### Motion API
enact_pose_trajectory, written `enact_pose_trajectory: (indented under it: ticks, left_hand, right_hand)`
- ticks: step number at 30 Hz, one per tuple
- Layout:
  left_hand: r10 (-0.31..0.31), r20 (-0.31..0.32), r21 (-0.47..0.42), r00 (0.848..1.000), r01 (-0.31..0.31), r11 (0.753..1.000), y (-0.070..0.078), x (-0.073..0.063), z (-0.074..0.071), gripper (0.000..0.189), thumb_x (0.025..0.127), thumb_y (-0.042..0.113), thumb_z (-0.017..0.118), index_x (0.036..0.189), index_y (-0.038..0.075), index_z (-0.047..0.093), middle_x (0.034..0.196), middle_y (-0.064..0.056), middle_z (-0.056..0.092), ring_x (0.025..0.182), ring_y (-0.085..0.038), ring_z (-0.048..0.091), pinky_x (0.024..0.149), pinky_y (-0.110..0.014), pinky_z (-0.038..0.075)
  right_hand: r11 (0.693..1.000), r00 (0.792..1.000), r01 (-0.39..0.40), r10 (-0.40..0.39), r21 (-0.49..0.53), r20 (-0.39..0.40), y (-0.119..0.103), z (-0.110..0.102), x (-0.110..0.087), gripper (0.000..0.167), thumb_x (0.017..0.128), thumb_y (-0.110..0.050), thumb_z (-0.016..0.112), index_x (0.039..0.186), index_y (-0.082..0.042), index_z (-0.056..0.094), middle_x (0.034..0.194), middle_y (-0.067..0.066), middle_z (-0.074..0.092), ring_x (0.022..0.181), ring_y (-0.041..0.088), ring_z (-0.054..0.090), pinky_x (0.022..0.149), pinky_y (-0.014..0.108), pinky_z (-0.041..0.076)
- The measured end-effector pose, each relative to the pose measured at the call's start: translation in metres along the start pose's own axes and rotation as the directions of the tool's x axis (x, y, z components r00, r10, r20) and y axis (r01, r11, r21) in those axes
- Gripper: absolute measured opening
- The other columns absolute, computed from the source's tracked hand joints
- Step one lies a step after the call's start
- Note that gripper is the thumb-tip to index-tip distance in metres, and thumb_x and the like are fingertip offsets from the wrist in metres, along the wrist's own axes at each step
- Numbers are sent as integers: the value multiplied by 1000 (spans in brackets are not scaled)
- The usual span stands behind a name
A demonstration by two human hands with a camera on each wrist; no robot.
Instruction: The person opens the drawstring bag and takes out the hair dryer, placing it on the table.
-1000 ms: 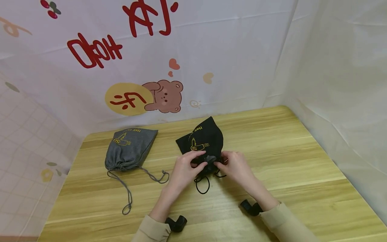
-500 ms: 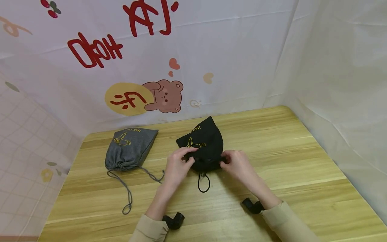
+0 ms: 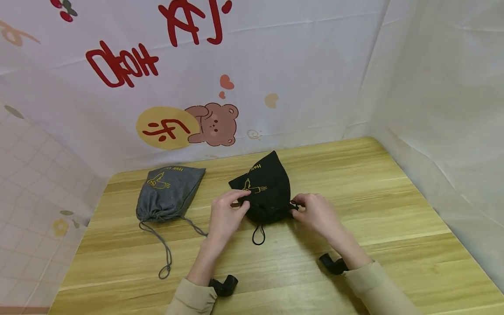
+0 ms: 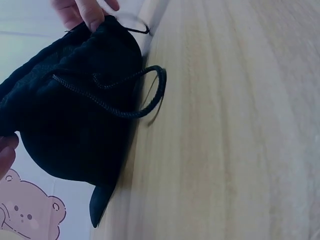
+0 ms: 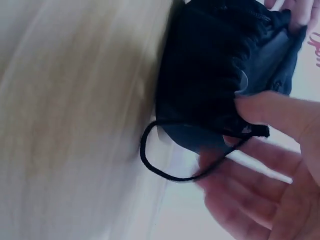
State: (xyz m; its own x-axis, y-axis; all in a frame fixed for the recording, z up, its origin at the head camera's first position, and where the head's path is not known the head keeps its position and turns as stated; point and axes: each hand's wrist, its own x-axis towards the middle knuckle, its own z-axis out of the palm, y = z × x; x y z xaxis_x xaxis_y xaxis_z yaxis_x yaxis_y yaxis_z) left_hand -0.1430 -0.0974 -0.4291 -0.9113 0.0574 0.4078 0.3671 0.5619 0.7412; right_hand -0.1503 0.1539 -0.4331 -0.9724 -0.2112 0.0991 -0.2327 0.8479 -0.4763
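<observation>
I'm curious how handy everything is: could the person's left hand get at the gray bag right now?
Probably yes: the gray bag lies just beyond the left hand, with nothing standing between them. That hand pinches the black bag, though, so it would likely let go first.

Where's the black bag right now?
In the head view, the black bag lies near the middle of the table, between the left hand and the right hand, to the right of the gray bag.
</observation>
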Motion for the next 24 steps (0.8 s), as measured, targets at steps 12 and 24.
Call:
enact_pose_trajectory:
  ticks: [12,24]
  left_hand:
    - [-32,75,-78,997,38,996,7,-1,5,18,90,4,79,108,6,83,99,-13,82,83,-23,78,68,-17,60]
    - [-78,200,-120,977,103,987,13,-5,16,26,89,6,82,115,5,80,110,-15,81,94,-26,79,71,-15,61]
  right_hand:
    - [998,992,54,-56,-17,-112,-8,5,-4,19,83,-10,86,83,-8,68,72,3,72,62,13,63,57,29,51]
    - [986,993,84,-71,144,-93,-8,10,0,6,86,3,79,91,0,77,88,16,82,74,23,79,67,37,65]
